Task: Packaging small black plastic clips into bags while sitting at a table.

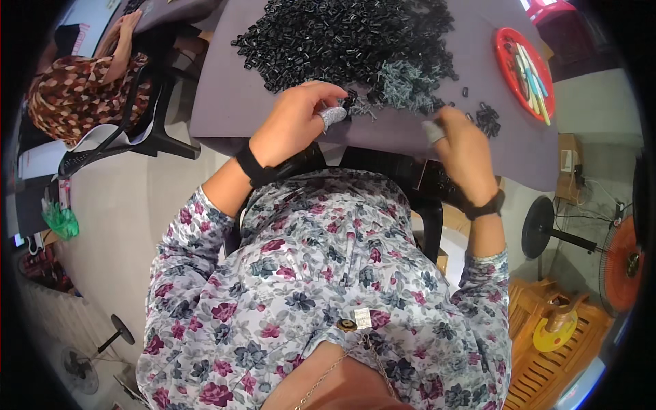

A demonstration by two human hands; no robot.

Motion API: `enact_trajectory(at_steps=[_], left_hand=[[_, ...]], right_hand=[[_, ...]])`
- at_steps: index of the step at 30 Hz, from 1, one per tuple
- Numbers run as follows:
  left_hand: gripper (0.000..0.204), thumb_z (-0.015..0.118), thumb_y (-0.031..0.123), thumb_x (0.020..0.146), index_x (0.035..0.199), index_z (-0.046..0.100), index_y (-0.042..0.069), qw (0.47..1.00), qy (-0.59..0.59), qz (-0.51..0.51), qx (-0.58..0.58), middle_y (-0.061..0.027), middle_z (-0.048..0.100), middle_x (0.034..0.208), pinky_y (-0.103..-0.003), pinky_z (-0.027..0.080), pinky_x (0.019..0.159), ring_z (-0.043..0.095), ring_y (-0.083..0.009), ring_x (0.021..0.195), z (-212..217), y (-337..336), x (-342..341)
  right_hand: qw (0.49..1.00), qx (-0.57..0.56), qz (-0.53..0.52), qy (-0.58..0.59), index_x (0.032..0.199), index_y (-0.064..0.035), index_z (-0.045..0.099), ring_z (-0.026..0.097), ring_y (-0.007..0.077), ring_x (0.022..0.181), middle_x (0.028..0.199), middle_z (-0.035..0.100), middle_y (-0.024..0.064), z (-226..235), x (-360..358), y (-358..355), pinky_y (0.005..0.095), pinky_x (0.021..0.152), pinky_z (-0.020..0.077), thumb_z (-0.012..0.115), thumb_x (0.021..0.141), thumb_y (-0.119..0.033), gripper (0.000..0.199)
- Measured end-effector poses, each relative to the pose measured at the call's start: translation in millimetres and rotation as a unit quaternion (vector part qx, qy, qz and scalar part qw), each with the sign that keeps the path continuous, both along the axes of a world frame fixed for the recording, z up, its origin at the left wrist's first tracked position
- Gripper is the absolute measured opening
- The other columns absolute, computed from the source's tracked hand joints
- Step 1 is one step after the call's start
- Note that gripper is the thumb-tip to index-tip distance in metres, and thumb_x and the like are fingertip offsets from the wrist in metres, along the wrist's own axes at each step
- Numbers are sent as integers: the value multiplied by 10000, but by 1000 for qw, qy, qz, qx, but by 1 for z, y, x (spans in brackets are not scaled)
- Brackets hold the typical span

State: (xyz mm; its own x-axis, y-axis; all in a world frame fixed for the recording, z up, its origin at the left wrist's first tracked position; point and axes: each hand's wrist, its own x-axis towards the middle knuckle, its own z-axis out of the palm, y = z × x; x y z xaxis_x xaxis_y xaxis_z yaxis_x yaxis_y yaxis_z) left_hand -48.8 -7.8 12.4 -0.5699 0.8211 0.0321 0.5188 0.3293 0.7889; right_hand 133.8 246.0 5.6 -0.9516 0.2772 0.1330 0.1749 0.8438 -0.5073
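My left hand (290, 116) is closed at the near edge of the table, its thumb wrapped in silvery tape. Thumb and forefinger pinch a small black plastic piece (350, 100). Beside it lie thin grey-green pieces (410, 85), heaped against a big pile of small black plastic parts (342, 37). My right hand (468, 150) hovers over the table edge, curled, with a pale wrap on its thumb. Its fingertips are blurred, so whether they hold anything is unclear. A small cluster of black parts (487, 120) lies just beyond it.
A red round tray (504, 51) with several slim-handled tools stands at the table's right. To the left another person (92, 96) sits on a black chair (160, 130). Fans (620, 263) and an orange slatted plastic stool (547, 369) are at right.
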Motion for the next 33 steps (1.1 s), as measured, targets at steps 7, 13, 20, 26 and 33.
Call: enact_trajectory(at_steps=[7, 13, 20, 26, 33], left_hand=[[381, 583, -83, 765, 1105, 707, 36, 974, 191, -98, -74, -154, 655, 1008, -439, 535, 818, 658, -367, 956, 6, 15, -12], [306, 597, -69, 763, 1033, 699, 33, 978, 182, -65, -81, -149, 662, 981, -456, 532, 826, 656, -384, 962, 3, 1, -19], [295, 607, -82, 754, 1010, 701, 32, 983, 170, -24, -70, -144, 671, 968, -448, 531, 820, 659, -380, 938, 11, -10, -16], [340, 601, -97, 747, 1042, 713, 29, 984, 169, -19, -52, -136, 665, 1008, -441, 531, 825, 651, -373, 975, 6, -14, -7], [319, 623, -74, 750, 1037, 708, 36, 985, 171, -28, 7, -116, 645, 1031, -441, 539, 840, 645, -358, 995, 8, -3, 11]], right_hand=[[994, 24, -80, 76, 1166, -37, 620, 659, 395, 947, 1037, 661, 189, -9, 8, 19, 463, 804, 536, 673, 899, -103, 280], [985, -89, 85, 119, 1029, -40, 659, 661, 365, 859, 968, 641, 143, -4, -30, -50, 426, 737, 530, 687, 885, -64, 148], [991, -54, 95, 75, 969, -50, 648, 650, 385, 866, 952, 616, 140, -17, -42, -57, 467, 732, 524, 671, 844, -25, 129], [991, -64, 108, 34, 980, -19, 643, 648, 389, 878, 977, 621, 153, -8, -31, -43, 454, 753, 531, 640, 825, 41, 166], [971, -223, 48, 64, 1024, 6, 637, 657, 345, 863, 983, 645, 153, -14, -23, -35, 398, 753, 526, 637, 820, 67, 213]])
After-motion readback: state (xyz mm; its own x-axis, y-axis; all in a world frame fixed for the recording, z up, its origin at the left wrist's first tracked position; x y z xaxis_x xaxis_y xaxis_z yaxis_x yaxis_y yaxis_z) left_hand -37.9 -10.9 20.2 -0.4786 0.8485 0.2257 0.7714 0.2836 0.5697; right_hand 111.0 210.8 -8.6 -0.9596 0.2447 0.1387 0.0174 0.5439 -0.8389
